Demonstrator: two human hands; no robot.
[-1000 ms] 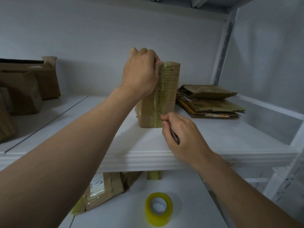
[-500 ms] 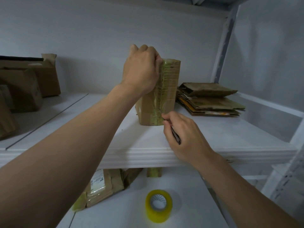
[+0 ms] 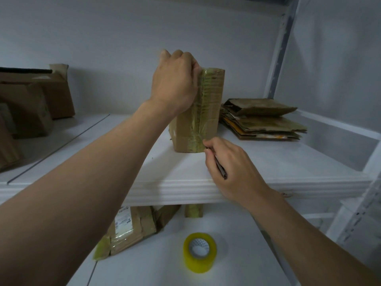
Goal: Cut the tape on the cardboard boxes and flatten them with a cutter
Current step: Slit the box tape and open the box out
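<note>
Cardboard box [image 3: 211,93] is stood on end on the shelf [image 3: 185,188], near the front edge, mid-span. Flattened stack [image 3: 261,120] is just beside it on the right. Box top is clamped by the left grip [image 3: 175,79], fingers curled over the far side. Cutter [image 3: 219,168] is pinched pen-style in the right grip [image 3: 231,162], tip at the taped seam [image 3: 201,112] near the bottom corner; blade contact can't be confirmed. Box is judged light, thin-walled, easily crushed, and the glossy tape likely slippery. Best held at the top corners, clear of the seam.

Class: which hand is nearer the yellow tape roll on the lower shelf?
Right. Right hand at the base of the box, above the tape roll; left hand grips its top, farther up.
</note>
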